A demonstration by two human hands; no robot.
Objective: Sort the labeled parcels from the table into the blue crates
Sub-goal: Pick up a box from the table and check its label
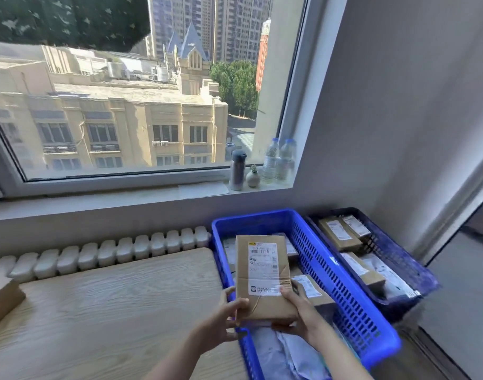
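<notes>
Both hands grip the near end of a flat brown cardboard parcel with a white label (262, 272), left hand (223, 322) and right hand (297, 316). Its long axis points away, directly above the bright blue slatted plastic crate (341, 283), beside the wood-grain desk (111, 305).

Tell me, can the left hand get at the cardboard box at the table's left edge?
Probably not yet: left hand and right hand both grip the labeled parcel over the blue crate. Once freed, the path across the table to the cardboard box looks unobstructed.
</notes>
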